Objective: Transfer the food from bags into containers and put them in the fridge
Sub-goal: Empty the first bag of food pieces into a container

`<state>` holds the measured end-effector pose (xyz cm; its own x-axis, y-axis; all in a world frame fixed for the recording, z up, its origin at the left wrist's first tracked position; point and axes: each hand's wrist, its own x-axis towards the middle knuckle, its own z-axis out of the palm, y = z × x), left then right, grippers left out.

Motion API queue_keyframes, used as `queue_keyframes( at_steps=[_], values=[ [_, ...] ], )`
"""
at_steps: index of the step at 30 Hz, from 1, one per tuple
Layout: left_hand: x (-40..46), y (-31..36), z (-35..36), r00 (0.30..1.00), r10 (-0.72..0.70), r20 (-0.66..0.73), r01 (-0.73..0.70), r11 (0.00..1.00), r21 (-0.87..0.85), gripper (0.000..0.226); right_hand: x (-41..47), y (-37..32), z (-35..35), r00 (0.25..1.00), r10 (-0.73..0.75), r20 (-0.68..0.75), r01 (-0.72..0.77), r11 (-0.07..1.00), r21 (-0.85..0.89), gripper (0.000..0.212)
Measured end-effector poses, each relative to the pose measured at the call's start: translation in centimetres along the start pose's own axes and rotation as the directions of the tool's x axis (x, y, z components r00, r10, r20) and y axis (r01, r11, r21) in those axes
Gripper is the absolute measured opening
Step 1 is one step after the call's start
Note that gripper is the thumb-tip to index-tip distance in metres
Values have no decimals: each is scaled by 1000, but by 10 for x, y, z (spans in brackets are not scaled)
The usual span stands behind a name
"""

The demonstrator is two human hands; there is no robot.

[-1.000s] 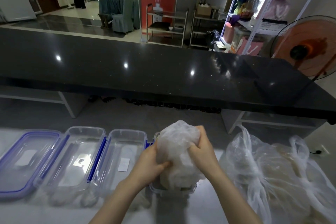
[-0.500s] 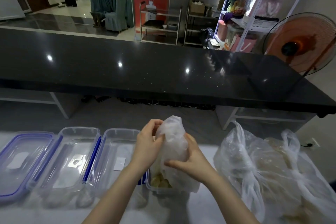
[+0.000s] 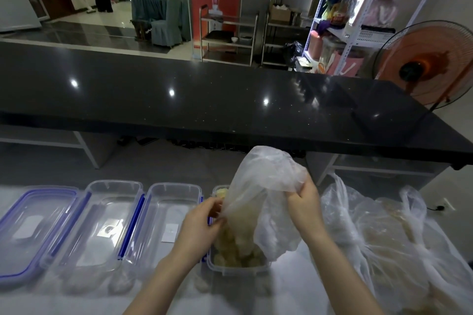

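A thin clear plastic bag (image 3: 258, 186) is held upended over a clear container (image 3: 238, 267) on the white table. Pale yellowish food pieces (image 3: 235, 250) lie in the container below the bag's mouth. My left hand (image 3: 202, 225) pinches the bag's lower left edge beside the container. My right hand (image 3: 303, 199) grips the bunched top of the bag, raised above the container's right side.
Two clear containers (image 3: 110, 225) (image 3: 166, 222) and a blue-rimmed lid (image 3: 28, 233) lie in a row to the left. Tied plastic bags of food (image 3: 389, 235) sit at the right. A black counter (image 3: 204, 105) runs across behind, with an orange fan (image 3: 425, 66) at its right end.
The bag has been lifted and tipped, and food now lies in the container. My right hand rose to the bag's top; my left hand dropped to its lower edge.
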<state>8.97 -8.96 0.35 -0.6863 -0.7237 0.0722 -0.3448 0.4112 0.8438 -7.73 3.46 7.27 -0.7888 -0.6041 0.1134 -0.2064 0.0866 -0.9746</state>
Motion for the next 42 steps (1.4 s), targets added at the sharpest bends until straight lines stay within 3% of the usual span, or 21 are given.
queue_keyframes(
  at_steps=[3, 8, 10, 13, 17, 19, 22, 24, 26, 30, 33, 35, 39, 42],
  values=[
    [6, 5, -5, 999, -5, -36, 4, 1000, -30, 16, 0, 1, -4, 1000, -24, -10, 22, 991, -134, 30],
    [15, 21, 2, 998, -35, -54, 27, 987, -156, 16, -14, 14, 16, 934, 163, 318, -26, 919, -394, 75],
    [14, 27, 9, 996, -64, -60, 52, 982, -181, 20, -26, 21, 29, 909, 177, 378, -30, 931, -363, 73],
    [12, 31, 15, 997, -51, -61, 40, 985, -169, 17, -31, 28, 40, 949, 154, 275, -95, 972, -213, 41],
    [12, 29, 6, 996, -94, -3, 89, 949, -302, 18, -16, 34, 29, 980, 150, 131, -133, 983, -129, 9],
    [11, 22, 0, 992, -93, 91, 113, 960, -258, 19, -10, 34, 19, 988, 131, 82, -125, 989, -76, 11],
    [6, 11, -5, 966, -91, 240, 136, 975, -176, 54, -4, 33, 10, 992, 119, 33, -118, 993, -20, 17],
    [2, 6, -3, 964, -74, 255, 91, 994, -53, 69, -1, 35, 8, 991, 135, 2, -135, 991, 9, 21],
    [1, 4, -1, 981, -68, 183, 74, 997, -25, 58, 2, 38, 5, 991, 130, -34, -132, 991, -40, 21],
    [7, 9, -8, 988, -154, 31, 156, 952, -262, 30, 4, 37, -5, 996, 45, -78, -64, 965, -256, 16],
    [9, 25, -14, 985, -167, -40, 136, 905, -404, 33, 3, 42, -5, 1000, 16, 4, -12, 886, -464, 19],
    [10, 32, -13, 997, -77, 3, 71, 916, -394, 39, 1, 45, 0, 996, 39, 75, 8, 840, -542, 22],
    [15, 37, -3, 962, 62, 267, 28, 947, -319, 85, -7, 28, 9, 949, 150, 279, -58, 948, -313, 31],
    [19, 44, 11, 940, 89, 330, 60, 908, -415, 87, -12, 18, 19, 881, 142, 452, -11, 960, -280, 33]
  ],
)
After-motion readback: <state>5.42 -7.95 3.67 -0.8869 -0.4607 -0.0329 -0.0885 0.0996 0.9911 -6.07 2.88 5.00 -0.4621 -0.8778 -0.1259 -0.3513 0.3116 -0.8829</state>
